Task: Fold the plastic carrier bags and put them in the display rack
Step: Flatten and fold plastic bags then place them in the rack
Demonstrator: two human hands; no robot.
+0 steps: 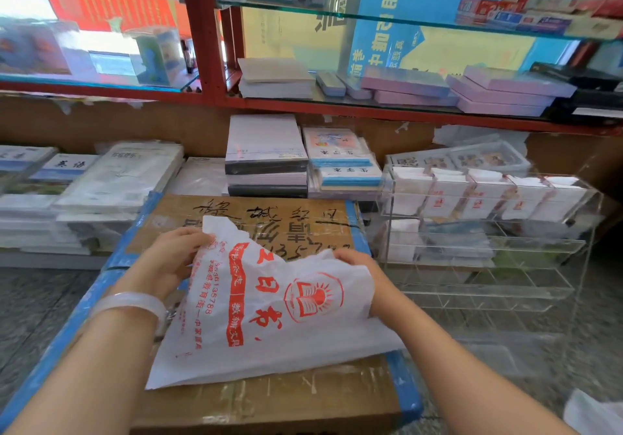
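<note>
A white plastic carrier bag (269, 313) with red print lies spread over a cardboard box (293, 397) in front of me. My left hand (168, 259) grips the bag's far left handle, which sticks up crumpled. My right hand (362, 273) holds the bag's right upper edge, fingers curled over the plastic. To the right stands a clear acrylic display rack (488, 249); its top tier holds several folded white bags (485, 195) with red marks, and the lower tiers look mostly bare.
Stacks of exercise books (266, 155) and wrapped paper (118, 178) line the back behind the box. A red-framed glass shelf (371, 107) with boxes runs overhead. More white plastic (593, 414) shows at the bottom right on the grey floor.
</note>
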